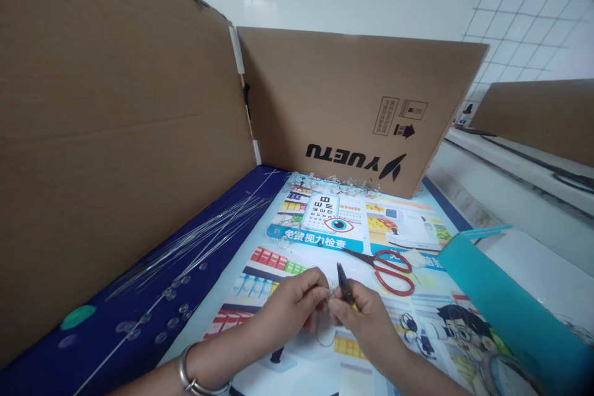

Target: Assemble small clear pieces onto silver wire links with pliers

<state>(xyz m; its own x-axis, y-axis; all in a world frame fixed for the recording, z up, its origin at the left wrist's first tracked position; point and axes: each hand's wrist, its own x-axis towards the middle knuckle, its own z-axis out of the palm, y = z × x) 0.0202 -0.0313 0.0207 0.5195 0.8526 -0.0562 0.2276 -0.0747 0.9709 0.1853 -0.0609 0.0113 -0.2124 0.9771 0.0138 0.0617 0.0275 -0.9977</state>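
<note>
My left hand (291,304) pinches a thin silver wire (325,334) that curls into a loop below my fingers. My right hand (366,315) grips small dark pliers (343,281) with a yellow handle, jaws pointing up and away, right beside the wire's end. Both hands meet over a colourful printed mat (325,241) on the table. A silver bracelet (192,377) circles my left wrist.
Red-handled scissors (387,269) lie on the mat just beyond my hands. Long straight wires (199,238) and clear round beads (171,312) are spread on the blue cloth at left. Cardboard walls (343,105) stand at left and back. A teal box (505,303) sits at right.
</note>
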